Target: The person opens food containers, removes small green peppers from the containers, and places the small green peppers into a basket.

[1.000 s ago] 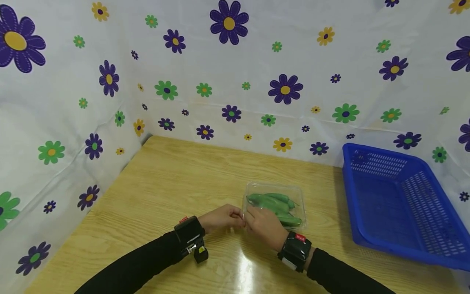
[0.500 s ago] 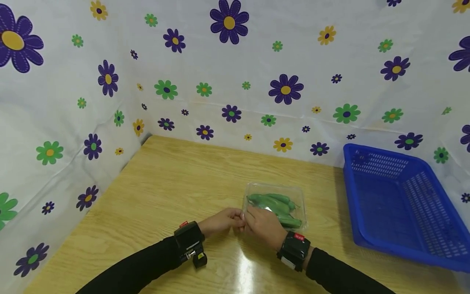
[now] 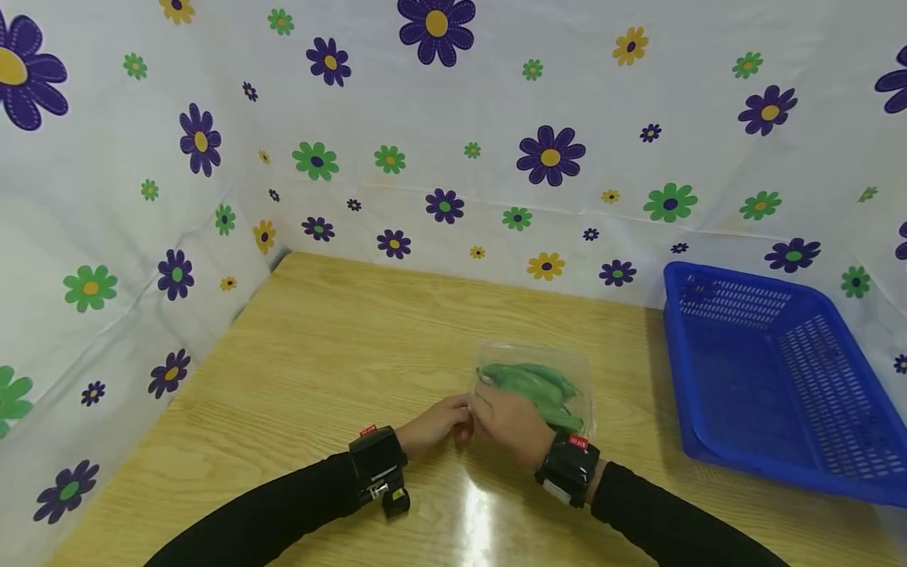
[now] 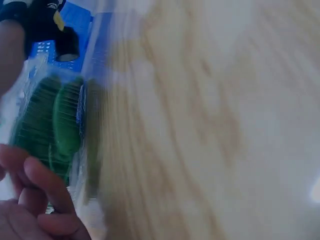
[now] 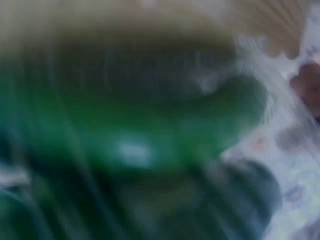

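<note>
Green peppers lie inside a clear plastic container on the table. At its left edge, the left hand pinches the near corner with bent fingers. The right hand touches the left hand there, its fingers curled over the same edge and covering part of the peppers. In the left wrist view, the left hand has curled fingers beside the peppers. Blurred peppers under clear plastic fill the right wrist view; the right fingertips are hard to make out.
A blue perforated basket stands on the right side of the wooden table. Flower-patterned white cloth hangs behind the table and along its left side.
The head view has tipped slightly, so the scene sits higher. The left wrist has shifted a little to the right, towards the right hand. Both hands remain at the container's left edge.
</note>
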